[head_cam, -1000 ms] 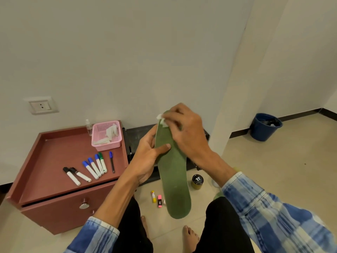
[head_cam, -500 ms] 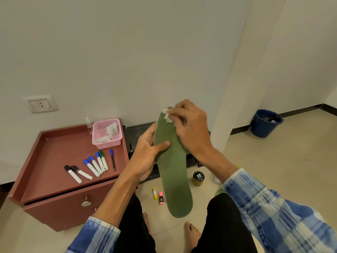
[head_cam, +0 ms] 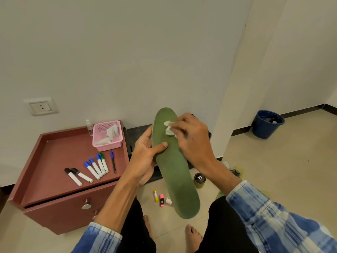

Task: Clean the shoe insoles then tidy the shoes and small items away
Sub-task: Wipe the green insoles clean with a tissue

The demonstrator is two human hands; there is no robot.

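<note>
Insole (head_cam: 175, 173), dull green, in grip of left hand (head_cam: 144, 161); tissue (head_cam: 168, 130) in pinch of right hand (head_cam: 193, 141).

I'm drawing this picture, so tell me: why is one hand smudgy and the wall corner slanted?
Head view: the right hand pressing the tissue on the insole looks smeared, probably motion blur; the left hand and markers are sharp; the wide lens tilts the wall corner; light is soft, shadows faint.

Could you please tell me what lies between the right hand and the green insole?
In the head view, a crumpled white tissue lies between the right hand and the long green insole.
</note>
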